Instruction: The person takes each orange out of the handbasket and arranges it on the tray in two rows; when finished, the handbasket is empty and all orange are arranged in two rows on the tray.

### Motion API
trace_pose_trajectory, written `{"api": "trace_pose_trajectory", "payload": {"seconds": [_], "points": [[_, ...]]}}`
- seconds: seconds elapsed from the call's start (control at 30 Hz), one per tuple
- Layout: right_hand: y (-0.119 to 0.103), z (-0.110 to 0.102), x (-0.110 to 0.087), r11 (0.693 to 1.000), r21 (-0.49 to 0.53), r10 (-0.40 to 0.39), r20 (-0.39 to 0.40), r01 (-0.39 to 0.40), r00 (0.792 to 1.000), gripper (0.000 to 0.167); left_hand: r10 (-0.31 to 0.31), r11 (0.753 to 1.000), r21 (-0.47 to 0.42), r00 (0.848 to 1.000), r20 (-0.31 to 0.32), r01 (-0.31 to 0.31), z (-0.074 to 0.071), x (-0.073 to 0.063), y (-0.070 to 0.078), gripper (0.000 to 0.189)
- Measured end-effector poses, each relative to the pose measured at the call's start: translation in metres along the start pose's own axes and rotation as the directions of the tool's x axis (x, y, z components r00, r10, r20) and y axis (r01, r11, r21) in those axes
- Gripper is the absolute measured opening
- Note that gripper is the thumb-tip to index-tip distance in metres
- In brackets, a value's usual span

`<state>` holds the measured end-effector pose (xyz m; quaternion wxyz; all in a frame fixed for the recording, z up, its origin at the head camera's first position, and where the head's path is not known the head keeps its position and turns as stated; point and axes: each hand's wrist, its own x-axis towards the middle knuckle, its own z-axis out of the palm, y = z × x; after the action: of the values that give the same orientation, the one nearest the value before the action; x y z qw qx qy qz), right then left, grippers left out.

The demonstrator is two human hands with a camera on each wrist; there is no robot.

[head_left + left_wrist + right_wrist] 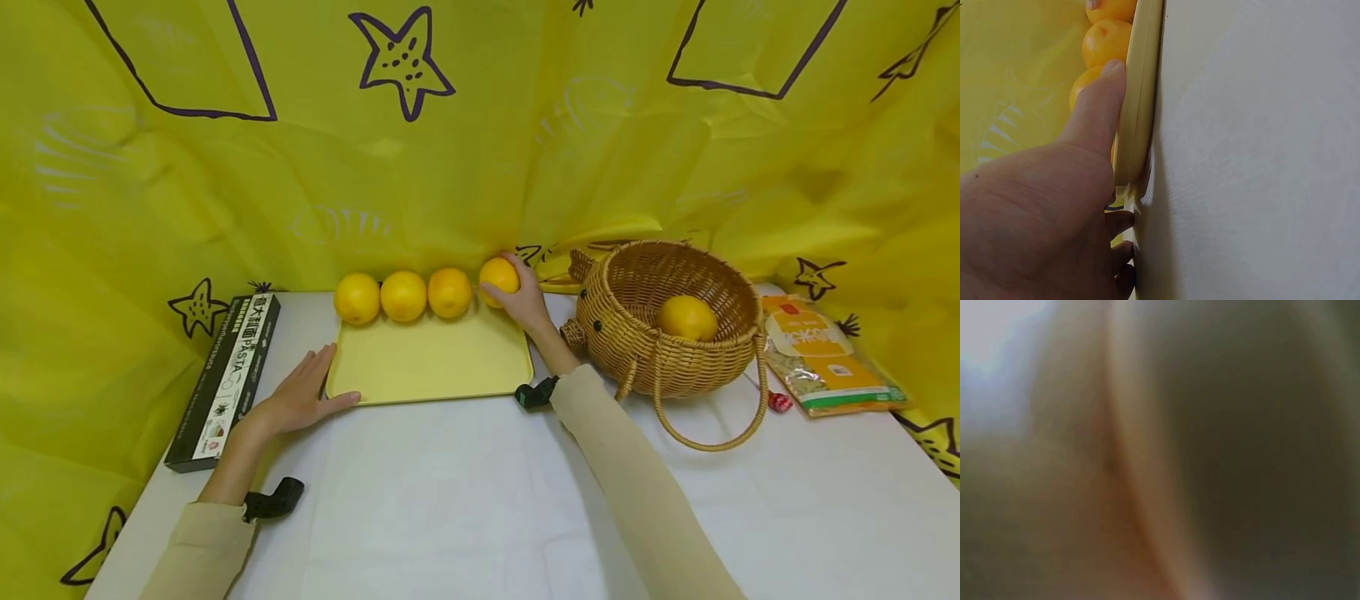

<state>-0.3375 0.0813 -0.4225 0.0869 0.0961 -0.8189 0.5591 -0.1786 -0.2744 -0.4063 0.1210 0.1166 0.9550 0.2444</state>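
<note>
At the back right of a yellow tray [431, 362], my right hand [527, 300] grips an orange [498, 277], fingers behind it and thumb across its front. Left of it, three more oranges [404, 296] stand in a row along the tray's back edge. My left hand [300, 396] touches the tray's front left corner with its fingers extended. In the left wrist view, the left thumb [1100, 103] lies over the tray's rim [1138, 106]. A blurred close-up fills the right wrist view, so the held orange cannot be made out there.
Right of the tray stands a wicker pig-shaped basket [637, 358] with one orange [687, 318] inside, its handle hanging toward the front. Beyond it lie a small red-wrapped candy [780, 402] and an orange food packet [825, 354]. A black pasta box [225, 375] lies at the left.
</note>
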Motion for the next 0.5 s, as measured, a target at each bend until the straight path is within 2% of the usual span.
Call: {"api": "trace_pose_trajectory", "payload": {"seconds": [0.3, 0.5], "points": [[-0.007, -0.001, 0.003, 0.999, -0.021, 0.05, 0.075, -0.048, 0.996, 0.064, 0.0, 1.0, -0.008, 1.0, 0.0, 0.0, 0.001, 0.0, -0.003, 0.103], [-0.012, -0.003, 0.009, 0.991, -0.058, 0.129, 0.184, -0.12, 0.974, 0.063, -0.009, 1.0, -0.014, 1.0, 0.009, 0.009, 0.001, 0.001, -0.002, 0.103]]}}
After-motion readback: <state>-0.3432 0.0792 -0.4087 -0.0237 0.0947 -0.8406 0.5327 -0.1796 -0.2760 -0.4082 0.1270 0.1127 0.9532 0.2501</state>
